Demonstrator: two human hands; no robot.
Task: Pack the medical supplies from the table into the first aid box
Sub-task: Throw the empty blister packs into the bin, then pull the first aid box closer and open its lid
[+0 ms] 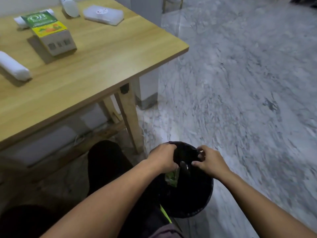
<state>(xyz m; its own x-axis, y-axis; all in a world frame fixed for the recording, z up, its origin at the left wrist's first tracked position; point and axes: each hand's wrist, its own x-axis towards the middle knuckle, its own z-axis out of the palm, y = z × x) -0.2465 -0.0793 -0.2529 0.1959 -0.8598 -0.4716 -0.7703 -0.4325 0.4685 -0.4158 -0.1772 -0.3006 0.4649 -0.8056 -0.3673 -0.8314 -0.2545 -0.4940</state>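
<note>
Both hands are low, beside the table, over a black bin (192,201) on the floor. My left hand (163,158) and my right hand (208,161) each grip the black bin bag (186,154) at its top. A green crumpled wrapper (172,177) lies inside the bin below my left hand. On the wooden table (96,66) lie a green and yellow carton (49,30), a white roll (12,66), a second white roll (21,22) behind the carton, a white bottle (69,6) and a translucent white case (103,14).
The table's front right corner and its wooden leg (130,117) stand just left of the bin. A marble floor (240,83) stretches to the right. My dark-clothed legs (106,165) are under the table edge. A white pillar base (147,90) stands behind the table.
</note>
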